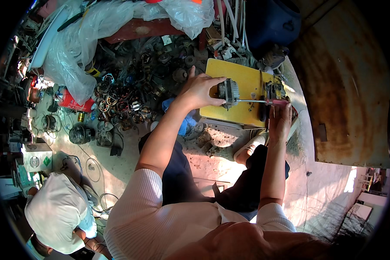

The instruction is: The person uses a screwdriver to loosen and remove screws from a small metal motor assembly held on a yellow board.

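My left hand (200, 91) grips a small grey finned motor (229, 93) between thumb and fingers, above a low yellow board (229, 69). In my right hand (281, 120) is a screwdriver with a reddish handle (276, 102). Its shaft points left, level, and the tip meets the right side of the motor; the exact contact spot is too small to make out. Dark metal pieces (273, 89) rest on the right part of the board, close to the screwdriver handle. A few small dark bits lie on the yellow surface.
A heap of motor parts and wires (125, 97) spreads left of the board. Behind it, clear plastic sheeting (112, 26) drapes over a bench. A blue barrel (271, 21) and a rusty metal panel (346, 86) stand right. Another person (58, 212) bends down at lower left.
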`<act>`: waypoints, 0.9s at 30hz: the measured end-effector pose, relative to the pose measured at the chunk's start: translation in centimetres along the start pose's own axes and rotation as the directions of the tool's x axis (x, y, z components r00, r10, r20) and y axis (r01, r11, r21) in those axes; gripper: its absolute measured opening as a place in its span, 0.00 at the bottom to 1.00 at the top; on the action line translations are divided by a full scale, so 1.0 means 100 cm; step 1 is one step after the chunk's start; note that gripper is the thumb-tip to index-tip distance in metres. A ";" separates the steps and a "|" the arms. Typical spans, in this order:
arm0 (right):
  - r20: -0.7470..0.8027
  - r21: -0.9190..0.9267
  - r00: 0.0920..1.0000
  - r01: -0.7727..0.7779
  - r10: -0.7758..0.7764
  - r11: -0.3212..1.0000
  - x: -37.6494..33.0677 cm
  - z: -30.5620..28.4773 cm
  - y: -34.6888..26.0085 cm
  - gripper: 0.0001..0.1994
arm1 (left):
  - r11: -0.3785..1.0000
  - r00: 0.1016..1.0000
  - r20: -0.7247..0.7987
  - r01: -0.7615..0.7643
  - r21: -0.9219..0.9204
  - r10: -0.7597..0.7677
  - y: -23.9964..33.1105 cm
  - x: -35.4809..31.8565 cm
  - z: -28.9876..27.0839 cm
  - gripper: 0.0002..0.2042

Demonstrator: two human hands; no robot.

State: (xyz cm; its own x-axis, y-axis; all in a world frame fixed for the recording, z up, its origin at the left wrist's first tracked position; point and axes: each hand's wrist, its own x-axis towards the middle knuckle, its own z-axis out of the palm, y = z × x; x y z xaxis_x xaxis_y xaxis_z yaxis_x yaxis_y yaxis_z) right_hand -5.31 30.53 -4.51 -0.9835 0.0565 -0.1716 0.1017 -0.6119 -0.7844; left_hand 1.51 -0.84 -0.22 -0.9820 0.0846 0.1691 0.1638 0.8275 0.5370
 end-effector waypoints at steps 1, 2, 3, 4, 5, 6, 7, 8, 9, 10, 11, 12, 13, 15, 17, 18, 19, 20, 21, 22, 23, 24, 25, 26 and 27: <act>-0.036 -0.007 0.999 0.003 -0.004 1.000 -0.001 0.002 -0.001 0.22 | 1.000 1.000 0.001 -0.001 0.001 0.001 0.000 0.000 0.000 0.40; 0.001 -0.009 1.000 0.022 -0.022 1.000 0.000 0.000 0.000 0.22 | 1.000 1.000 0.001 -0.003 0.001 0.003 0.000 0.000 0.000 0.40; 0.038 -0.010 0.998 0.041 -0.040 0.999 0.001 -0.004 0.001 0.22 | 1.000 1.000 0.002 -0.006 0.001 0.006 0.000 0.001 0.000 0.40; 0.075 -0.010 0.995 0.059 -0.058 0.998 0.002 -0.007 0.001 0.22 | 1.000 1.000 0.002 -0.007 0.001 0.007 0.000 0.001 0.000 0.40; 0.083 0.000 0.995 0.050 -0.050 0.999 0.003 -0.008 0.002 0.22 | 1.000 1.000 0.003 -0.005 0.000 0.005 0.000 0.001 0.000 0.40; 0.092 0.010 0.995 0.040 -0.041 0.999 0.003 -0.008 0.002 0.21 | 1.000 1.000 0.003 -0.004 -0.001 0.004 0.000 0.001 0.001 0.40; 0.100 0.020 0.994 0.031 -0.033 0.999 0.003 -0.009 0.003 0.21 | 1.000 1.000 0.003 -0.003 -0.001 0.003 0.000 0.001 0.001 0.40; 0.066 0.028 0.998 0.012 -0.014 1.000 0.002 -0.006 0.002 0.21 | 1.000 1.000 0.003 0.000 -0.001 0.000 0.000 0.001 0.001 0.40; 0.031 0.036 0.999 -0.006 0.005 0.999 0.000 -0.003 0.001 0.21 | 1.000 1.000 0.003 0.003 -0.002 -0.003 -0.001 0.001 0.001 0.40; -0.003 0.045 1.000 -0.024 0.024 0.999 -0.002 0.000 0.000 0.20 | 1.000 1.000 0.004 0.005 -0.001 -0.005 -0.001 0.000 0.001 0.40; -0.017 0.022 1.000 -0.021 0.021 1.000 -0.001 -0.001 -0.001 0.21 | 1.000 1.000 0.006 0.005 -0.001 -0.005 -0.001 0.000 0.001 0.40; -0.031 0.000 0.999 -0.017 0.017 1.000 0.002 -0.002 -0.002 0.21 | 1.000 1.000 0.007 0.006 -0.001 -0.006 -0.001 0.000 0.001 0.40; -0.045 -0.023 0.999 -0.015 0.013 1.000 0.004 -0.004 -0.004 0.21 | 1.000 1.000 0.004 0.002 0.000 -0.002 -0.001 0.000 0.001 0.40; 0.021 -0.036 1.000 0.012 -0.011 0.999 0.008 -0.013 -0.003 0.21 | 1.000 1.000 -0.002 -0.009 0.002 0.009 -0.001 0.001 0.001 0.40; 0.072 -0.043 0.997 0.027 -0.024 0.999 0.009 -0.018 -0.001 0.21 | 1.000 1.000 -0.005 -0.013 0.000 0.013 0.000 0.001 0.001 0.40; 0.090 -0.044 0.996 0.029 -0.025 0.999 0.009 -0.019 -0.001 0.20 | 1.000 1.000 -0.006 -0.014 0.000 0.014 0.000 0.001 0.001 0.40; 0.108 -0.046 0.994 0.031 -0.026 0.998 0.009 -0.019 -0.001 0.20 | 1.000 1.000 0.001 -0.009 -0.002 0.009 0.001 0.002 0.001 0.40; 0.071 -0.023 0.997 0.006 -0.004 1.000 0.007 -0.014 -0.002 0.20 | 1.000 1.000 0.007 -0.001 -0.001 0.001 0.000 0.001 0.000 0.40; 0.033 0.001 0.999 -0.019 0.019 1.000 0.004 -0.008 -0.003 0.19 | 1.000 1.000 0.014 0.006 -0.001 -0.006 0.000 0.001 0.000 0.40; -0.003 0.025 0.999 -0.044 0.044 0.999 0.002 -0.003 -0.003 0.19 | 1.000 1.000 0.015 0.010 -0.001 -0.010 0.000 0.000 -0.001 0.40; -0.018 0.010 0.999 -0.037 0.037 0.999 0.002 -0.002 -0.003 0.19 | 1.000 1.000 0.015 0.011 -0.003 -0.011 0.000 0.000 0.000 0.40; -0.033 -0.006 0.999 -0.031 0.031 0.999 0.002 -0.001 -0.004 0.19 | 1.000 1.000 0.016 0.012 -0.004 -0.012 0.000 0.000 0.000 0.40; -0.047 -0.021 0.999 -0.026 0.025 0.999 0.002 -0.001 -0.004 0.20 | 1.000 1.000 0.013 0.008 -0.005 -0.008 0.000 0.000 0.000 0.40; -0.002 -0.025 1.000 -0.001 0.001 1.000 0.004 -0.005 -0.003 0.20 | 1.000 1.000 0.010 0.002 -0.006 -0.002 0.000 0.000 0.000 0.40; 0.043 -0.027 0.999 0.024 -0.023 0.999 0.006 -0.011 -0.001 0.20 | 1.000 1.000 0.007 -0.003 -0.008 0.003 0.000 0.001 0.000 0.40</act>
State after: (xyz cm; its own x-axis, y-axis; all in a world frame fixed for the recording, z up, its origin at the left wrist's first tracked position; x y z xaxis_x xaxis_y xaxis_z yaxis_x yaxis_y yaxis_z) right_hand -5.77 31.54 -5.18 -0.9911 0.0368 -0.1278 0.0818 -0.5892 -0.8039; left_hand 1.41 -0.81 -0.25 -0.9820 0.0911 0.1655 0.1678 0.8229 0.5428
